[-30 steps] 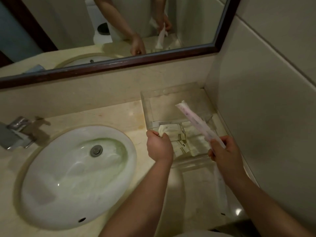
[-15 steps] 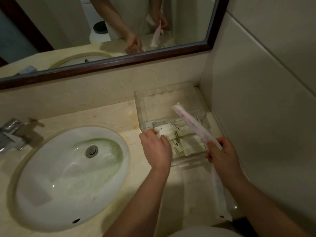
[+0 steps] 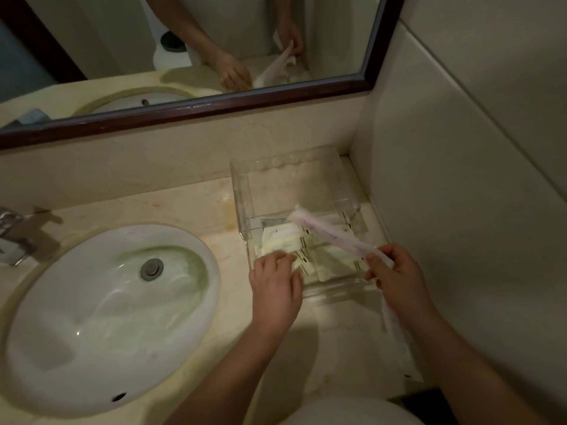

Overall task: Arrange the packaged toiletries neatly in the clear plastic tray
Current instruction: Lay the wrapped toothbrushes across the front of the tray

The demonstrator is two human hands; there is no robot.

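Note:
A clear plastic tray (image 3: 242, 197) stands in the counter's back right corner, against the side wall. Several flat cream sachets (image 3: 280, 242) lie in its near half. My left hand (image 3: 274, 285) rests at the tray's near left corner, fingertips pressing on a sachet there. My right hand (image 3: 399, 279) pinches the near end of a long wrapped toothbrush packet (image 3: 329, 234), which slants up and left over the sachets. Another long white packet (image 3: 399, 342) lies on the counter under my right forearm.
A white oval sink (image 3: 101, 314) fills the counter's left side, with a chrome tap (image 3: 12, 237) at the far left. A dark-framed mirror (image 3: 214, 101) runs along the back wall. The tiled side wall (image 3: 460, 210) closes off the right.
My left hand slid from the tray's near left edge onto the sachets inside. The right hand lowered the toothbrush packet closer to the tray.

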